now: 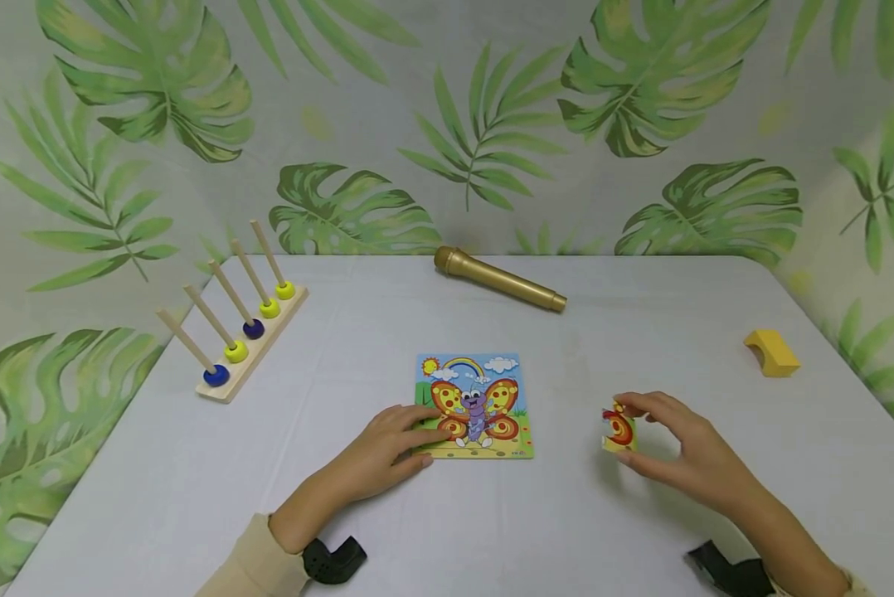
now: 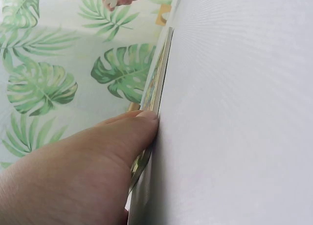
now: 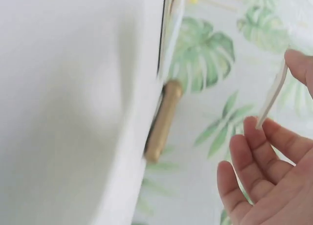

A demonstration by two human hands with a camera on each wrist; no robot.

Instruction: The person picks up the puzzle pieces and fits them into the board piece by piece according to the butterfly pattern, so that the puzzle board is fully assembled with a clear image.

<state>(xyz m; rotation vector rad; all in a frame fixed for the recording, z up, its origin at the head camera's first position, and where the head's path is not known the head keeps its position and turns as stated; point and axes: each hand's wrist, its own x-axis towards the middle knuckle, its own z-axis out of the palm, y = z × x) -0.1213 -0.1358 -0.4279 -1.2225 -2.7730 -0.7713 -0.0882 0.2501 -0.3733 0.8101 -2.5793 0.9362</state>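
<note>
A square butterfly puzzle (image 1: 475, 405) lies flat on the white table, with a rainbow and sun at its top. My left hand (image 1: 376, 448) rests on its left side, fingers stretched over the picture and the thumb at the lower left edge. In the left wrist view the thumb (image 2: 139, 132) lies along the board's edge. Off to the right of the board, my right hand (image 1: 686, 452) pinches a red and yellow puzzle piece (image 1: 621, 429) between thumb and fingers, raised over the table. The right wrist view shows this piece (image 3: 274, 95) nearly edge-on.
A wooden stacking rack (image 1: 268, 338) with several pegs and blue and yellow rings stands at the left. Behind the puzzle lies a gold microphone (image 1: 502, 280). A yellow arch block (image 1: 772, 352) sits at the right. Leaf-patterned cloth (image 1: 484, 124) hangs beyond the table.
</note>
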